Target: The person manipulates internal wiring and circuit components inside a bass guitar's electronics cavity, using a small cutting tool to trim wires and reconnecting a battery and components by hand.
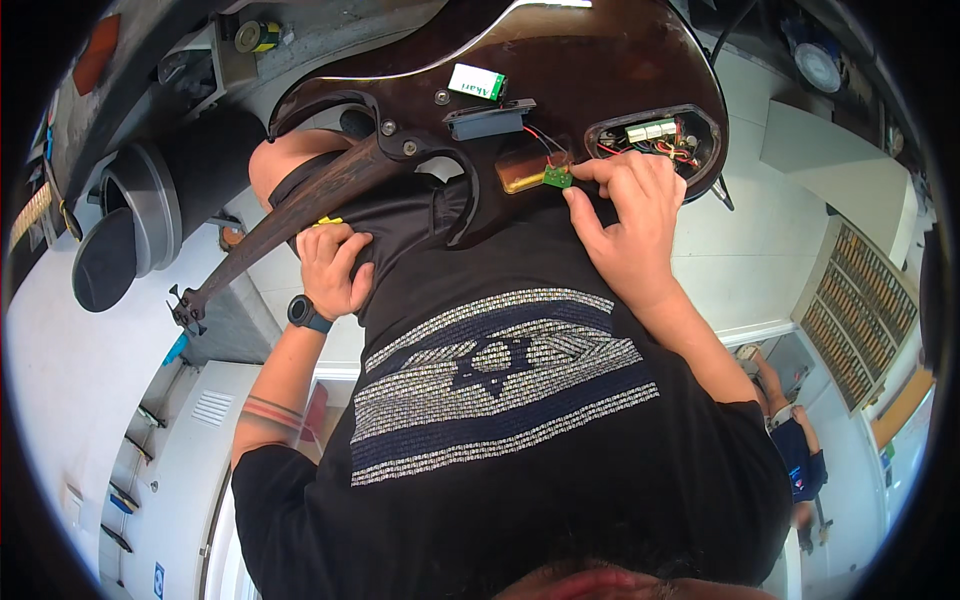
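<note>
A dark brown electric bass guitar (620, 60) lies back side up across my lap, its neck (300, 215) running to the lower left. My right hand (635, 205) is closed, thumb and index fingertip at the edge of a small green circuit board (558, 178). The board sits over a rectangular cavity (520, 178) with a yellowish interior. Red and black wires lead from it to a grey battery box (487, 121) lying on the body. Above rests a white and green block battery (476, 82). My left hand (335, 265), curled on my thigh, has a small yellow thing (326, 221) at its fingertips.
An open control cavity (672, 140) full of wires and white parts lies beside my right hand. A grey bin (150, 205) stands at the left, past the neck. Another person (795, 450) is at the far right, near a slotted rack (858, 310).
</note>
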`<state>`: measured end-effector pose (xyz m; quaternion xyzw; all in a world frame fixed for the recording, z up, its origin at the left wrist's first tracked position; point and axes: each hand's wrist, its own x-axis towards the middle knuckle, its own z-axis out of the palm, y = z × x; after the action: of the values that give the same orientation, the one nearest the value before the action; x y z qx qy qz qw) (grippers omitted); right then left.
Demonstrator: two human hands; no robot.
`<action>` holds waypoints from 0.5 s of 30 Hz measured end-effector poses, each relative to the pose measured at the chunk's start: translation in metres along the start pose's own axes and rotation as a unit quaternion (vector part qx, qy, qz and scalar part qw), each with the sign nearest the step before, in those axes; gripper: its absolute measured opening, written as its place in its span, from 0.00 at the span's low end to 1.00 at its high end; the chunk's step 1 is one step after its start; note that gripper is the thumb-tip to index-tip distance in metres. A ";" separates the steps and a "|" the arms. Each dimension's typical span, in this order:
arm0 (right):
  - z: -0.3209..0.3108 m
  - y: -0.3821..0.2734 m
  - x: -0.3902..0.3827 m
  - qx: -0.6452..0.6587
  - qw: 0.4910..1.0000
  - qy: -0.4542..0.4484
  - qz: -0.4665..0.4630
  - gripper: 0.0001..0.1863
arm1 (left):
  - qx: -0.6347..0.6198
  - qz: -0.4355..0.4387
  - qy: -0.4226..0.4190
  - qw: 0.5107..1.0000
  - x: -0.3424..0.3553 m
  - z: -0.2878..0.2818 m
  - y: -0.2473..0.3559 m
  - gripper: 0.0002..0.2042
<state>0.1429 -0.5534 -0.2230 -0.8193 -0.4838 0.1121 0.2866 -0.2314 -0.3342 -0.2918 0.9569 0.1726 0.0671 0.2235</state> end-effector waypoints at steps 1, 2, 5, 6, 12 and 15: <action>0.000 0.000 0.000 0.000 1.000 0.000 0.000 0.13 | 0.001 0.001 0.000 1.000 0.000 0.000 0.000 0.20; 0.000 0.000 0.000 0.000 1.000 0.000 0.000 0.13 | 0.000 0.001 0.000 1.000 0.000 0.000 0.000 0.20; 0.000 0.000 0.000 0.002 1.000 0.002 0.001 0.13 | 0.002 0.004 0.005 1.000 0.001 0.000 0.000 0.19; 0.000 0.000 0.000 0.000 1.000 0.002 0.000 0.13 | 0.002 0.003 0.004 1.000 0.000 0.001 -0.001 0.19; 0.001 0.001 0.001 0.001 1.000 0.007 -0.003 0.13 | -0.001 0.006 0.003 1.000 0.000 0.001 -0.001 0.19; 0.001 0.001 0.000 0.000 1.000 0.007 -0.004 0.13 | -0.001 0.008 0.002 1.000 0.000 0.001 -0.001 0.19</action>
<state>0.1431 -0.5529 -0.2244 -0.8180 -0.4849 0.1056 0.2908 -0.2313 -0.3335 -0.2929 0.9579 0.1650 0.0708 0.2240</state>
